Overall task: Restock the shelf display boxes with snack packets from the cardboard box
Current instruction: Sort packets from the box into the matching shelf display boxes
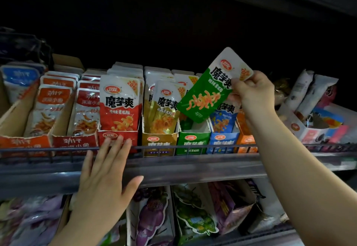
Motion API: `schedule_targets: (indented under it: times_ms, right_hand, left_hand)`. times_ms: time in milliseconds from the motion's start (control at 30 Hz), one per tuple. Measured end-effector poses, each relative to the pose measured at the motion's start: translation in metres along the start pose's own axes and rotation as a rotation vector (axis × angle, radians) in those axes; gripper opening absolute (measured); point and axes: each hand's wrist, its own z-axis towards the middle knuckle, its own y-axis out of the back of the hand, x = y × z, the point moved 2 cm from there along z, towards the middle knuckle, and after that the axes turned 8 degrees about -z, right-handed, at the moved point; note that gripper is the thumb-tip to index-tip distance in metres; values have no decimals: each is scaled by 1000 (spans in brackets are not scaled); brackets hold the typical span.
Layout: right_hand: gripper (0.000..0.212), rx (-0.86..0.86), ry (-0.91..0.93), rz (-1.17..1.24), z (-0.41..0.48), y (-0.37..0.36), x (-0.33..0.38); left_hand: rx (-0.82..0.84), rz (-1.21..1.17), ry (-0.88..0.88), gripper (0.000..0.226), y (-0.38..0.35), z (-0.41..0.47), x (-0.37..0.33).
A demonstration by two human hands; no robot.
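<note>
Head view, right hand (pixel 255 89) pinching green packet (pixel 208 91), left hand (pixel 104 174) flat

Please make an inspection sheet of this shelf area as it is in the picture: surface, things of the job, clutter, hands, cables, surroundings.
Surface: upper shelf with a wire front rail, display boxes in a row.
Job's things: green packet held tilted above the green display box, which looks nearly empty; red display box and yellow display box hold packets; the cardboard supply box is not in view.
Clutter: loose packets lying untidy at the right end of the shelf.
Hands: right hand pinches the green packet's top corner; left hand open, fingers at the rail, holding nothing.
Cables: nothing seen.
Surroundings: lower shelf with purple and green fruit-print packs; dark above.
</note>
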Motion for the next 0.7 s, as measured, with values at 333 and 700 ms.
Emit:
schedule_targets:
  times_ms: [333,700]
  right_hand:
    - [18,-175,28,-23,11,9,-6]
    - [34,361,22,-339,0,-37,-17]
  left_hand:
    - [-51,33,-62,70,-6,3,8]
    - [-127,56,-105,71,-11,3,11]
